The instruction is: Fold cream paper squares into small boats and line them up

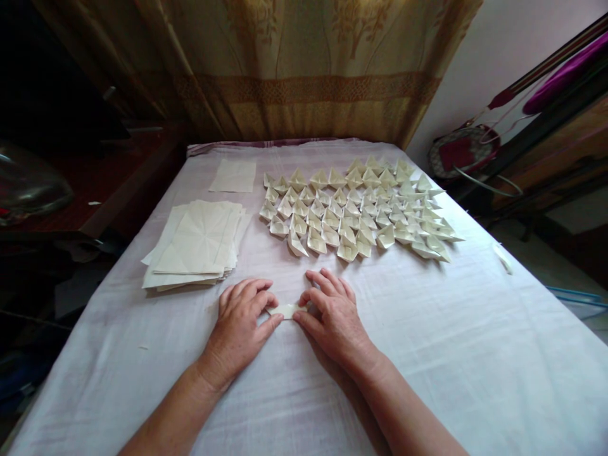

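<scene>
Off-white paper, folded piece (287, 311) small & flat, lies at ctr of near half of table, betw. both hands, low against the cloth (285, 399). L hand (243, 311): thumb & index closed on its L end, thumb on near side; other fingers curled, loosely spread. R hand (335, 311): same pinch on R end, thumb tip on near edge, rest of fingers fanned fwd. Only mid-strip shows betw. thumbs; underside hidden. Hands apart, joined only via the paper. Beyond R hand: approx. five uneven rows of folded boat shapes (331, 219), pts up. Fwd of L hand: stack of creased sheets (199, 237), edges askew; single sheet (234, 175) flat behind it. Patterned gold-brown curtain (304, 88) at far end.
</scene>
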`<state>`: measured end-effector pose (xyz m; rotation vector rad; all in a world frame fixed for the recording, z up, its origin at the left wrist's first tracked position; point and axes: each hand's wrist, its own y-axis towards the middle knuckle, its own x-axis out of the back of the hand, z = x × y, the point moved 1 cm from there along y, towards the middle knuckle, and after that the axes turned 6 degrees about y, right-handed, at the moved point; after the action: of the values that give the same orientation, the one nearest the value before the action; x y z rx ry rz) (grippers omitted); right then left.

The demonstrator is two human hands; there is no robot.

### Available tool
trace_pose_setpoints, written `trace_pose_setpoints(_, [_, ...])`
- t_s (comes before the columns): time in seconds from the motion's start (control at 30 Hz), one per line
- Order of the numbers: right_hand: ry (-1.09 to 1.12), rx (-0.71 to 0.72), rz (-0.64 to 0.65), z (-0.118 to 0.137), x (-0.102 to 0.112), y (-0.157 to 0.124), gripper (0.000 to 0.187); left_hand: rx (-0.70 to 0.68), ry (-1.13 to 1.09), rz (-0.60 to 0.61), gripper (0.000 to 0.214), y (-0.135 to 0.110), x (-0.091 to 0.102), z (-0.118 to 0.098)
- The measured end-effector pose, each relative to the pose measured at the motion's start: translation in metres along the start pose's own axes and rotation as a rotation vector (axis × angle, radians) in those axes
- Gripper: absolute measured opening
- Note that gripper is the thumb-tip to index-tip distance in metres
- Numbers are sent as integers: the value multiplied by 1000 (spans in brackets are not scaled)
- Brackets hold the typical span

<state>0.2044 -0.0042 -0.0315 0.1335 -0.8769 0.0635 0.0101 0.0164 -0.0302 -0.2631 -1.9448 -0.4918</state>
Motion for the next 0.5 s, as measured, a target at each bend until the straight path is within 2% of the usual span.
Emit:
trace_pose_setpoints(0.23, [82,37,43,-5,6,-2,26,-65,-70,-6,11,1,1,-1])
trace_pose_setpoints(0.5, [211,110,-81,-9,7,2,9,-154,-70,-73,7,0,2,1])
